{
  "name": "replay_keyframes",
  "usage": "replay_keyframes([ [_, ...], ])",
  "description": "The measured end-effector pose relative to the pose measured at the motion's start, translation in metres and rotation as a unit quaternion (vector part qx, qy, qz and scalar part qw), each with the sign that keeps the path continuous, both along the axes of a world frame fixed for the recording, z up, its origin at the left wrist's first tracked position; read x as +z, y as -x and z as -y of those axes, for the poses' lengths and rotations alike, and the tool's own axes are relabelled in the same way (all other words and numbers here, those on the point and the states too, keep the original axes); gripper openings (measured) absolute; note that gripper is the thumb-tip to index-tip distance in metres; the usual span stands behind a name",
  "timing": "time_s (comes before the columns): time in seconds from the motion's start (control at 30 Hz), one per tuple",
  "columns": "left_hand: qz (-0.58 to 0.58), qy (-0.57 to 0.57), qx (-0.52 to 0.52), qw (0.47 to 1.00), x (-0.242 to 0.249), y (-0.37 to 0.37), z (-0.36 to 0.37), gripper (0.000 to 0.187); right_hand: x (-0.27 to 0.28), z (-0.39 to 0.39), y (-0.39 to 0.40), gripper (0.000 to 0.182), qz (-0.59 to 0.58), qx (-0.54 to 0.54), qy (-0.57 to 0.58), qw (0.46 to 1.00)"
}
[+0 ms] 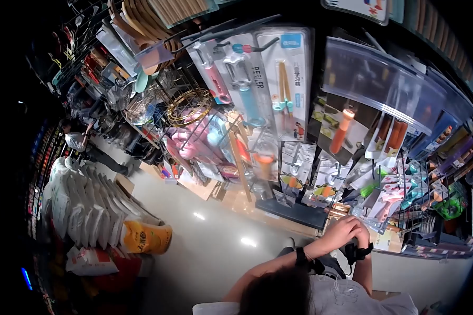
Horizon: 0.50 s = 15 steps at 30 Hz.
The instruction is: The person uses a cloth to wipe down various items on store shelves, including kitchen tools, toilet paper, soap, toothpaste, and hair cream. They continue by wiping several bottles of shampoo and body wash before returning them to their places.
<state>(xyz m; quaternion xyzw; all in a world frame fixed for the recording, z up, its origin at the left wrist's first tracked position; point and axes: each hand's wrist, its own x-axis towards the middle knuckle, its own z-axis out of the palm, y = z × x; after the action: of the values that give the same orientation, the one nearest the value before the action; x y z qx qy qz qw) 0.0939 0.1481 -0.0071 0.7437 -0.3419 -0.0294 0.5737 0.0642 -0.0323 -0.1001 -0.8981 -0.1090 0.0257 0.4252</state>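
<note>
My left hand (342, 233) and my right hand (361, 234) are close together in front of the lower part of the display rack, fingers curled inward. They overlap, and whatever lies between them is hidden. Dark straps circle both wrists. Just beyond the hands are copper-coloured pieces (339, 210) and a carded pack with a yellow-and-green picture (323, 193). A pink-handled tool in a pack (388, 203) hangs to the right. Higher up hang an orange-handled tool on a card (342, 131), a pack of children's training chopsticks (284, 86) and a blue-handled peeler pack (245, 86).
White sacks (84, 205) are lined up at the left, with a yellow bag (146, 236) at their near end. Another person (78, 140) stands farther down the aisle. Wire baskets (190, 106) and wooden utensils (136, 21) hang on the rack. The pale floor (205, 236) is shiny.
</note>
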Motion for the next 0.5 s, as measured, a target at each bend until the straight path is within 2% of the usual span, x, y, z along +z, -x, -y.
replay_keyframes([
  [0.07, 0.007, -0.005, 0.009, 1.000, -0.007, 0.000, -0.007, 0.019, -0.029, 0.003, 0.000, 0.019, -0.029, -0.030, -0.021, 0.999],
  [0.2, -0.050, -0.015, -0.031, 0.998, -0.013, -0.003, -0.017, 0.021, -0.015, -0.006, 0.002, 0.024, -0.071, -0.037, -0.031, 0.996],
  [0.3, -0.005, 0.020, -0.031, 0.999, -0.019, -0.002, -0.014, 0.033, -0.012, -0.002, 0.000, 0.023, -0.066, -0.030, -0.006, 0.997],
  [0.4, -0.025, -0.045, -0.059, 0.997, -0.014, 0.004, -0.011, 0.046, -0.017, 0.006, -0.001, 0.023, -0.027, -0.021, 0.006, 0.999],
  [0.43, 0.012, -0.097, -0.074, 0.993, -0.015, 0.007, -0.007, 0.051, -0.017, 0.009, -0.003, 0.026, -0.093, -0.025, 0.034, 0.995],
  [0.5, 0.011, -0.105, -0.095, 0.990, -0.011, 0.016, -0.003, 0.053, -0.006, 0.016, -0.002, 0.027, -0.045, 0.014, 0.033, 0.998],
])
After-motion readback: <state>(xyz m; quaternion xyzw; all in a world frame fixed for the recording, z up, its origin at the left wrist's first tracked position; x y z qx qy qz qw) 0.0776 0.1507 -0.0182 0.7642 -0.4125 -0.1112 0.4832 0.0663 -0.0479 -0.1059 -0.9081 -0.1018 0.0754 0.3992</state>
